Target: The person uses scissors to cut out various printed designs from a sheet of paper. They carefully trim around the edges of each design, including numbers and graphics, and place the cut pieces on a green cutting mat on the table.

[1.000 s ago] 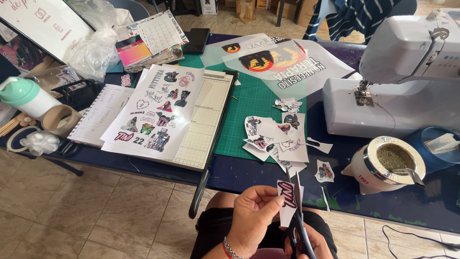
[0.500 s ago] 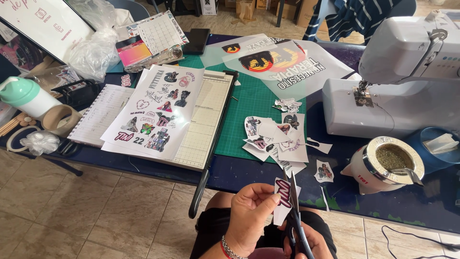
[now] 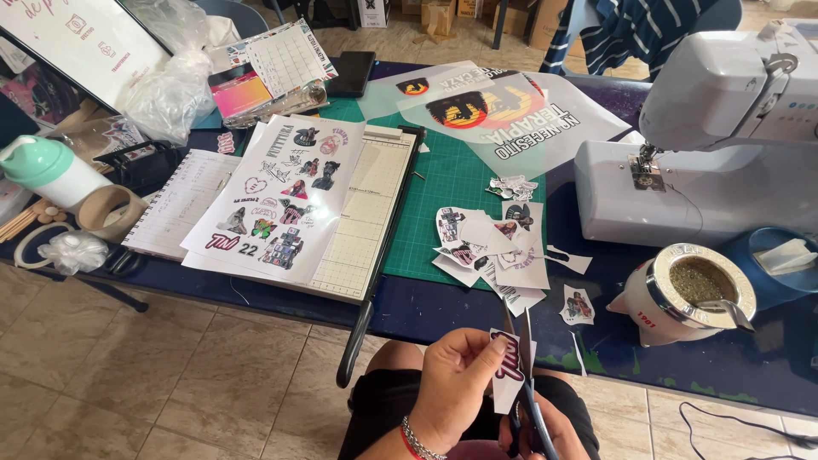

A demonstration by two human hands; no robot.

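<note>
Holding: the left hand [image 3: 460, 383] pinches a small white paper sticker cut-out with dark pink lettering [image 3: 508, 366] between thumb and fingers, above the lap at the near edge of the bench [image 3: 477, 311].
Right hand: the right hand [image 3: 545, 430], mostly cut off by the lower frame edge, is closed around the handles of dark-handled metal scissors [image 3: 521, 375]; the blades point up and away, alongside the cut-out's right edge and touching it.
Wrist: a beaded bracelet with a red thread [image 3: 417, 439] sits on the left wrist.
Just beyond the hands: a loose heap of white cut stickers and paper scraps [image 3: 490, 247] lies on a green cutting mat [image 3: 447, 183].
Beyond and left of the left hand: a white printed sticker sheet [image 3: 285, 200] rests on a cream paper trimmer with a black arm [image 3: 366, 217].
Right of the right hand: a white metal-rimmed cup filled with green herb [image 3: 694, 290] stands close by; a white sewing machine [image 3: 707, 145] stands farther back.
</note>
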